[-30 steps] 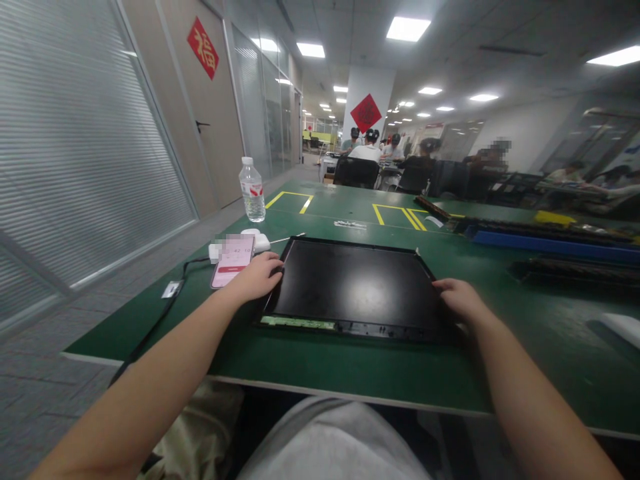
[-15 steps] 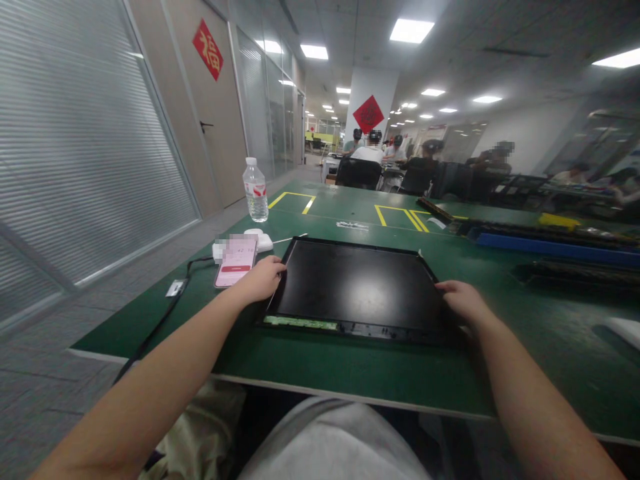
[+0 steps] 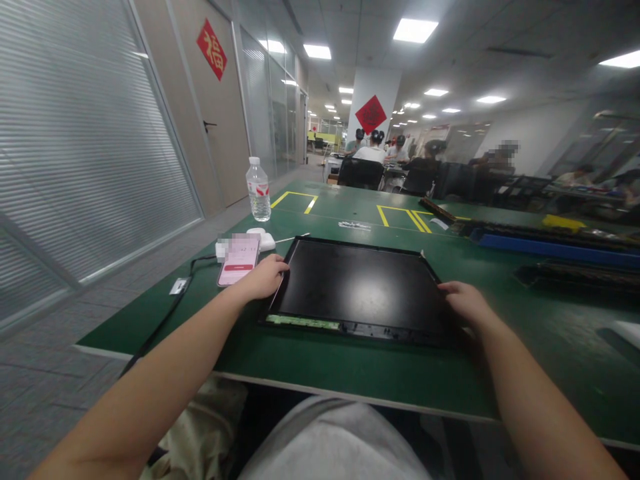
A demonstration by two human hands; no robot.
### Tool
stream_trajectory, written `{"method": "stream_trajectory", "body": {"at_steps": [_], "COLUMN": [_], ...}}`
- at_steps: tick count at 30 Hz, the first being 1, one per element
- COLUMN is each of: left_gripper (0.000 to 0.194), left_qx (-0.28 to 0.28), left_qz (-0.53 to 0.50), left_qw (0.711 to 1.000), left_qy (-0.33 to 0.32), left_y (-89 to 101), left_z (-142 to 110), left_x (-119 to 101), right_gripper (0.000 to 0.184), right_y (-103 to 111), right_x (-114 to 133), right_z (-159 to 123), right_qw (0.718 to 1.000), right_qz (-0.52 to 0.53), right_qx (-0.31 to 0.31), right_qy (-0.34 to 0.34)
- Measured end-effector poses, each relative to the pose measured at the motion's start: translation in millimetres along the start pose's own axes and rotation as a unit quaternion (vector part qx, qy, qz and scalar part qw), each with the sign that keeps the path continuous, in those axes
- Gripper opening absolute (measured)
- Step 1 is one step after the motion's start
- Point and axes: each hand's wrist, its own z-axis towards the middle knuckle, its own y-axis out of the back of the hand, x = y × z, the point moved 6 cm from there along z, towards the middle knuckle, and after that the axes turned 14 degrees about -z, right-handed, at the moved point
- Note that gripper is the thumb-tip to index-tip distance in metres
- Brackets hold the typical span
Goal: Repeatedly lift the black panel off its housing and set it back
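Found black panel (image 3: 360, 283) lying on green table (image 3: 350, 367), close to near edge, squarely before wearer, with dull glare on face and pale green strip (image 3: 303, 323) along left part of near border. Saw left hand (image 3: 267, 275) clamped on panel's left edge, fingers curled at rim; saw right hand (image 3: 467, 303) clamped on right edge, thumb at rim, fingers mostly hidden. Could not tell how far fingers reached beneath. Noted hands well apart, with panel between. Logged phone (image 3: 239, 267) just left of left hand, screen up, partly pixelated, with white case (image 3: 263, 239) beside far end. Spotted thin stick (image 3: 293, 238) between case and panel's far left corner. Traced dark cable (image 3: 167, 317) along table's left side, white tag (image 3: 179, 287) attached. Marked bottle (image 3: 259, 193) upright farther back, clear, red on label. Recorded yellow tape (image 3: 383, 216) and small packet (image 3: 355, 227) beyond panel, contents too small to read; blue bar (image 3: 550, 248) among dark strips to right. Observed people (image 3: 369, 153) seated in background, blurred toward right.
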Motion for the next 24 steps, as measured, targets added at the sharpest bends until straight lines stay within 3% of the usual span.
{"method": "stream_trajectory", "body": {"at_steps": [11, 16, 24], "left_gripper": [0.048, 0.047, 0.046], "left_qx": [0.0, 0.007, -0.034], "left_qz": [-0.01, 0.011, 0.029], "left_qw": [1.0, 1.0, 0.999], "left_qy": [-0.001, -0.004, 0.013], "left_y": [1.8, 1.6, 0.5], "left_z": [0.8, 0.2, -1.5], "left_x": [-2.8, -6.5, -6.3], "right_gripper": [0.053, 0.052, 0.051], "right_y": [-1.4, -0.4, -0.1], "right_x": [-0.4, -2.0, -1.8], "right_z": [-1.0, 0.9, 0.2], "right_qw": [1.0, 1.0, 1.0], "right_qz": [0.003, -0.004, -0.006], "right_qx": [0.018, -0.004, -0.001], "right_qy": [-0.017, -0.007, -0.003]}}
